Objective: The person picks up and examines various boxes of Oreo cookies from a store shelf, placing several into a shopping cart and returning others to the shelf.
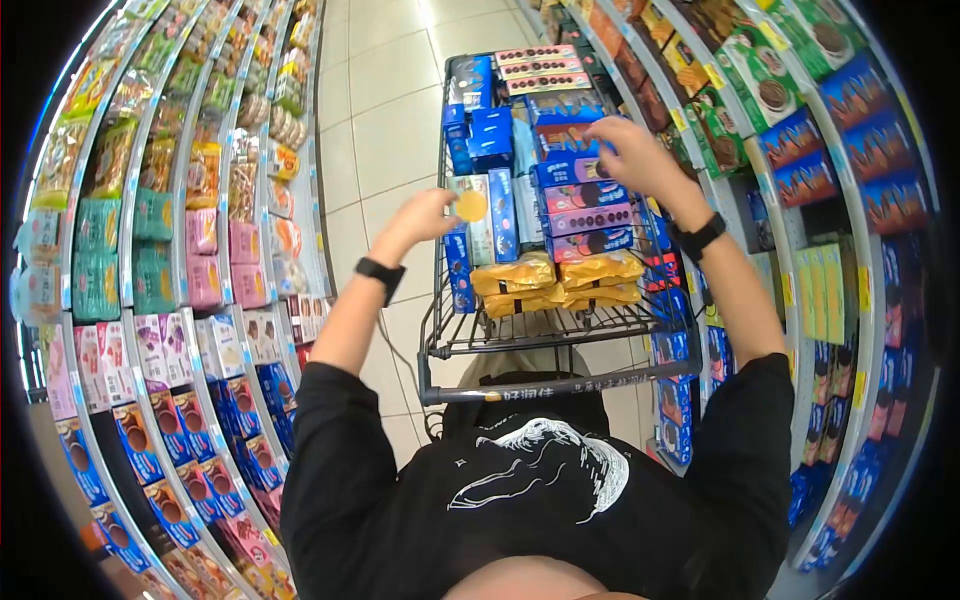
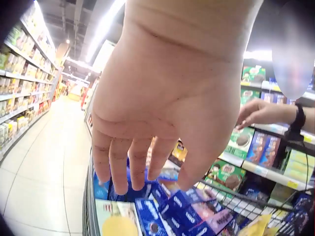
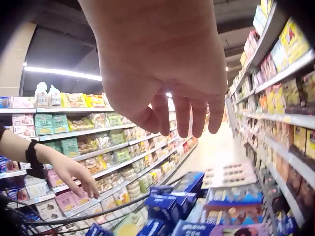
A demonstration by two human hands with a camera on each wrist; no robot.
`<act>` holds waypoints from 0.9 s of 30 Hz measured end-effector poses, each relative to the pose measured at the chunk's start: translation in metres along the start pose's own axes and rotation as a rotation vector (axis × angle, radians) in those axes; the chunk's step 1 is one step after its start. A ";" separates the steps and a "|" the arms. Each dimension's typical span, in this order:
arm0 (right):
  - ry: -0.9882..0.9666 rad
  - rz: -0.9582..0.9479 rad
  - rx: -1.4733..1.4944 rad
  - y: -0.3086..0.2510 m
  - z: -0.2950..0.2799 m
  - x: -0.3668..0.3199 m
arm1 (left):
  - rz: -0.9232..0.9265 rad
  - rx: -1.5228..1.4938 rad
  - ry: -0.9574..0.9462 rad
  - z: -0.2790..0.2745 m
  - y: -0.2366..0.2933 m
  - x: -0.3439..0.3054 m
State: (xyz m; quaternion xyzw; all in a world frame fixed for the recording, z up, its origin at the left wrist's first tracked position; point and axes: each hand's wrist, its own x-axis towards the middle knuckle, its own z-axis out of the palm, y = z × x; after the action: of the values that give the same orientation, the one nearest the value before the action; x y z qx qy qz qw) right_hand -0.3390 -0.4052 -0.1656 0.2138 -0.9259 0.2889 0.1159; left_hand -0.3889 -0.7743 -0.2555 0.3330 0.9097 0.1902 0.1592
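Observation:
My left hand (image 1: 422,216) is over the left side of a black shopping cart (image 1: 560,388), close to a pale box with a yellow circle (image 1: 472,208). Its fingers hang apart and hold nothing in the left wrist view. On the other side, my right hand (image 1: 645,160) hovers above blue and purple cookie boxes (image 1: 590,220). Loosely bent fingers with nothing between them show in the right wrist view. Upright blue boxes (image 1: 490,135) fill the cart's middle, and pink boxes (image 1: 545,70) lie at its far end. Yellow packets (image 1: 515,275) lie in rows nearest the handle.
Shelves of bagged and boxed snacks (image 1: 155,240) run along the left. Right of the cart, another shelf holds green cookie boxes (image 1: 765,80) and blue packs (image 1: 800,150). A tiled aisle floor (image 1: 385,75) stretches ahead. The person's body stands right behind the cart handle.

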 end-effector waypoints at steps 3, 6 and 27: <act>-0.144 -0.008 0.055 0.013 0.073 0.014 | -0.139 0.123 -0.210 0.057 -0.012 0.020; -0.261 0.065 0.158 0.016 0.136 0.014 | 0.017 0.390 -0.274 0.080 -0.019 0.020; -0.059 0.240 0.135 0.112 0.182 0.030 | -0.169 -0.343 0.295 -0.047 0.045 -0.063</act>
State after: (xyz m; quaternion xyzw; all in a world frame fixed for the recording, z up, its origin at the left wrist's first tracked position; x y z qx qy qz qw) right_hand -0.4338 -0.4382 -0.3568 0.1175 -0.9263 0.3558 0.0387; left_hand -0.3386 -0.7961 -0.1835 0.1922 0.9023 0.3743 0.0942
